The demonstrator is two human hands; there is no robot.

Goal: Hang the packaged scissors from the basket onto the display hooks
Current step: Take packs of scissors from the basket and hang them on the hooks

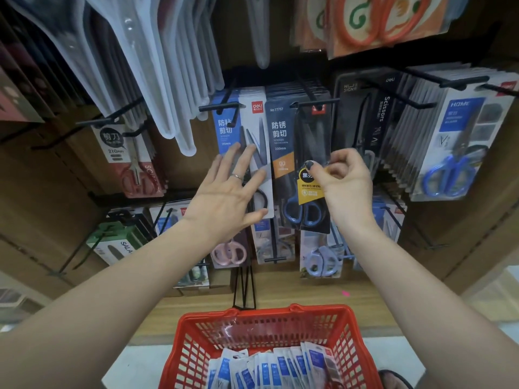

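Note:
A red basket sits low in the middle and holds several blue-and-white packaged scissors standing on edge. Matching blue-handled "HOME" packs hang on a black display hook at the upper right. My right hand is raised at a dark pack with a yellow label that hangs from a middle hook. Its thumb and curled fingers pinch that pack's right side. My left hand is spread open in front of a blue-and-white pack, holding nothing.
The brown pegboard wall is crowded with hanging packs: red-handled scissors at left, clear plastic sleeves above, pink scissors and pale blue scissors lower down. Black hook ends stick out toward me. A wooden ledge runs behind the basket.

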